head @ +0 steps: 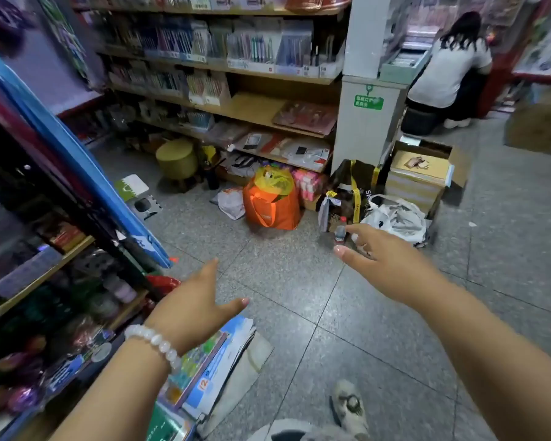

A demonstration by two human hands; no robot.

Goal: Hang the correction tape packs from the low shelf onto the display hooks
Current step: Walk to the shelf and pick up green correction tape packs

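Grey tiled floor (299,281) lies open between left hand (194,300) and right hand (392,265), fingers spread, holding nothing.

The number 12 shows in orange on the cover of a book (204,374) in the stack at the bottom left. A green sign (368,101) is stuck on the white pillar (363,132); it has white writing, but the letters are too blurry to read. Yellow straps (356,198) on a dark bag carry print that is too small to read.
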